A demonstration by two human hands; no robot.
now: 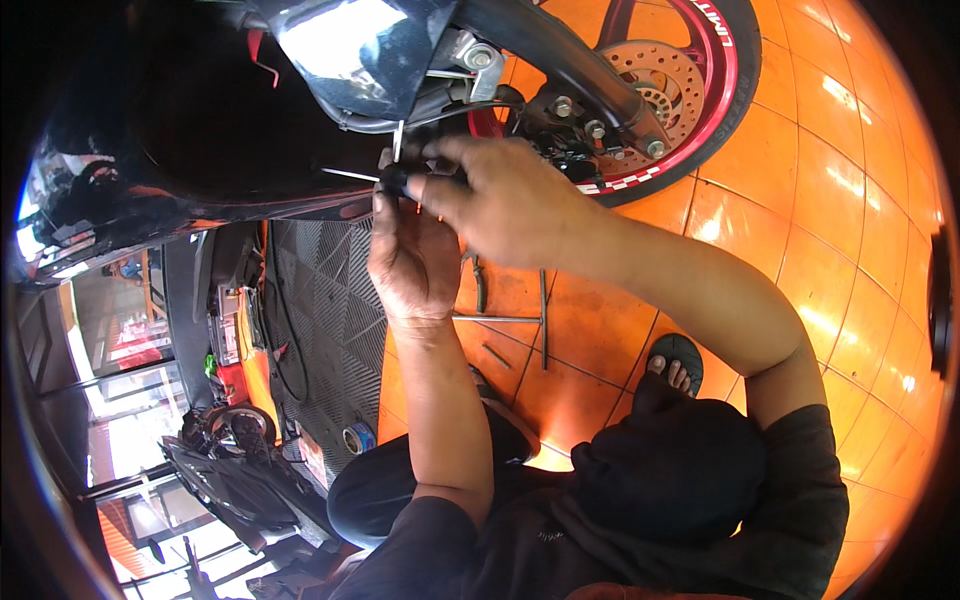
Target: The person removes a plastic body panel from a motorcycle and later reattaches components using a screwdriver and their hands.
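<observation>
Both my hands meet beneath the dark front bodywork (pixel 345 60) of a motorcycle. My left hand (pixel 415 255) is raised with its palm partly showing, its fingertips closed on a small black part (pixel 397 181). From above and the right, my right hand (pixel 505 195) reaches over with bent fingers pinching at the same part. A thin shiny metal shaft (pixel 350 174) sticks out to the left of the fingertips. A short pale rod (pixel 398 140) stands just above them; whether it joins the black part is hidden. Black cables (pixel 440 105) run close above my fingers.
The front wheel with its red rim (pixel 718 95) and brake disc (pixel 660 75) lies ahead right. On the orange tiles are a T-handle wrench (pixel 543 330), a short rod (pixel 496 356) and a dark curved handle (pixel 479 288). A blue can (pixel 358 437) sits on the dark mat (pixel 330 290).
</observation>
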